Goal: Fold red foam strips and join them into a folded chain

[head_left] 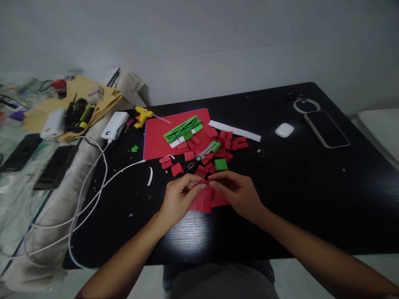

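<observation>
Between the fingertips of my left hand (183,193) and my right hand (238,193) is a small folded piece of red paper (204,181). Both hands pinch it, one at each end. Beneath them lie red paper strips (202,202), partly hidden by the fingers. Just beyond the hands, scissors (199,158) rest among several folded red paper pieces (189,155). A folded green paper square (221,165) sits close to my right fingers. Farther back, a bundle of folded green paper (183,129) lies on a red sheet (152,141).
A yellow glue gun (144,116) and white power bank (114,125) stand at the back left, with white cables (106,182) looping over the table edge. A white paper strip (235,130) lies behind the pieces. On the right are a white earbud case (284,130) and a phone (327,129).
</observation>
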The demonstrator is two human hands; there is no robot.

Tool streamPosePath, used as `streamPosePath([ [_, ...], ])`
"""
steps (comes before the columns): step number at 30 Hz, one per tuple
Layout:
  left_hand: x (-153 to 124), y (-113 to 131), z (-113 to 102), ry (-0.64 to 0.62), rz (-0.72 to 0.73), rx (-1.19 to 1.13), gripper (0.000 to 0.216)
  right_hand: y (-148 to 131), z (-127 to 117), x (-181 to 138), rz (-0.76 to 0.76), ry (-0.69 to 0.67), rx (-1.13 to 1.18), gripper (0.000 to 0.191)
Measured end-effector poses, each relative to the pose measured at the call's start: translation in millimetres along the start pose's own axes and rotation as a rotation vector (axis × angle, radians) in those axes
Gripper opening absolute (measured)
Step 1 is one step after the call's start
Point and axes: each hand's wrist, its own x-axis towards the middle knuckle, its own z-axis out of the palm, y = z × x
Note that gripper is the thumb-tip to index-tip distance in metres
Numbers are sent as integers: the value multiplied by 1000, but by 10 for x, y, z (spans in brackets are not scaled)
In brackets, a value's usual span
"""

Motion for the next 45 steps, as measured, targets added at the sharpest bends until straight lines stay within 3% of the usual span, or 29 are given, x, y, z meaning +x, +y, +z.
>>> streamPosePath([
  [14,-5,4,34,2,-79,-114,13,7,-2,15,-41,52,-112,8],
  [23,6,8,25,29,-67,-98,13,20,-15,23,49,-18,12,19],
  [29,10,21,21,27,-88,-132,11,16,-29,40,56,-47,-7,17],
  [39,5,41,40,-10,-123,-205,12,-7,-7,10,-95,20,-183,6],
  [45,5,62,34,21,-81,-77,15,28,-7,-3,-241,27,-275,5],
])
